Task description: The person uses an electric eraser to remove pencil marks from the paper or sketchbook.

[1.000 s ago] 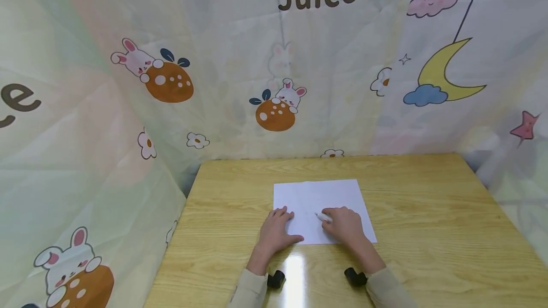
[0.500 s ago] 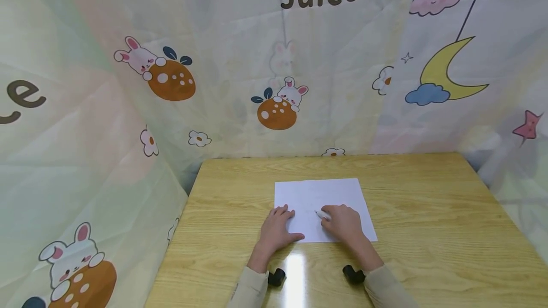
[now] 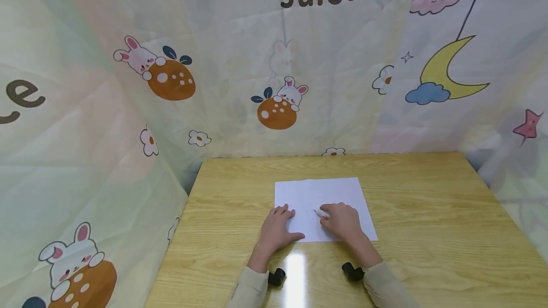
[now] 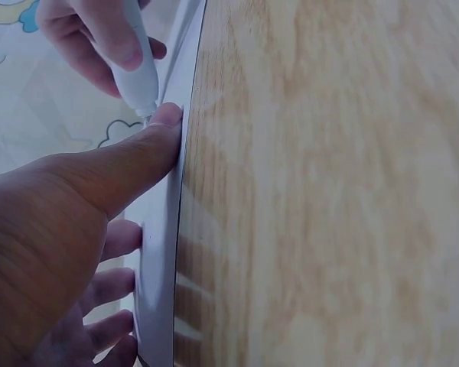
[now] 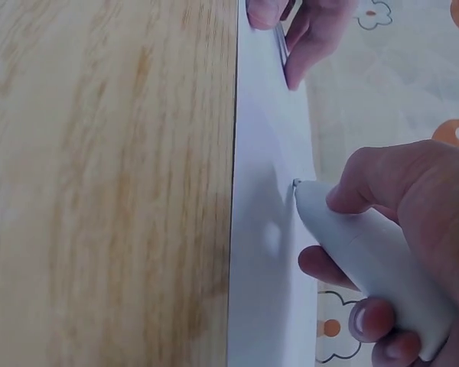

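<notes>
A white sheet of paper (image 3: 325, 191) lies on the wooden table. My left hand (image 3: 276, 229) rests on its near left corner, fingers spread and thumb (image 4: 164, 126) along the near edge. In my right hand (image 3: 342, 220) is a thick white correction pen (image 5: 367, 252), gripped between thumb and fingers. Its small metal tip (image 5: 297, 183) points left and down, at or just above the middle of the sheet; contact is hard to judge. Any marks on the paper are too faint to tell.
The wooden table (image 3: 428, 203) stretches out on both sides of the paper. A printed cloth (image 3: 222, 61) with rabbits and a moon hangs behind it and at the sides. Black wrist cameras (image 3: 277, 277) sit by both cuffs. A bright glare lies on the near tabletop.
My right hand has shifted very slightly to the left over the paper with the correction pen. My left hand stays in place on the sheet. The head view has tilted a little.
</notes>
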Demonstrator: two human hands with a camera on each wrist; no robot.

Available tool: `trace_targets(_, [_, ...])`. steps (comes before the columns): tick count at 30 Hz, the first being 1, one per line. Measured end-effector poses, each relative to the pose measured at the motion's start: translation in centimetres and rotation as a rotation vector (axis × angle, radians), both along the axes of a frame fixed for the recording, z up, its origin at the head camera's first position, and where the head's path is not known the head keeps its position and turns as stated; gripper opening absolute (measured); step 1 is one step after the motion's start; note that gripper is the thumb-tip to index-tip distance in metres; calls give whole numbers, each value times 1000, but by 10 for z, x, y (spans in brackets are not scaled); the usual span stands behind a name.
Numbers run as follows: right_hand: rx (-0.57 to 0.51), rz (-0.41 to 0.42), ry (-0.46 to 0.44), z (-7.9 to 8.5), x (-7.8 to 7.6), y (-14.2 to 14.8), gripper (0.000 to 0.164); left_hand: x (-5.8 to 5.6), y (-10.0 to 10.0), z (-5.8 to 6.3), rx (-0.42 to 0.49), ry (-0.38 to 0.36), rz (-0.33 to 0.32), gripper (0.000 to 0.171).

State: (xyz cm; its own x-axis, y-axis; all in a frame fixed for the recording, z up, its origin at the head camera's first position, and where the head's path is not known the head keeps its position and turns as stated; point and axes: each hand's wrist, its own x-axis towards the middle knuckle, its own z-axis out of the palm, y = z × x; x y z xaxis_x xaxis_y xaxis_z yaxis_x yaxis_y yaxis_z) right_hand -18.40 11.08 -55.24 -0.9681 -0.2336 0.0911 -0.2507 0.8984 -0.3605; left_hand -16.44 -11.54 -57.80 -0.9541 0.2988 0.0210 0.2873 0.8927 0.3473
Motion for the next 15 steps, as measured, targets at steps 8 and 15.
trace_targets(8, [5,8,31,0,1,-1,25,1,0,3,9,-18,-1,79])
trace_targets(15, [4,6,17,0,3,0,26,2,2,2,7,-18,1,79])
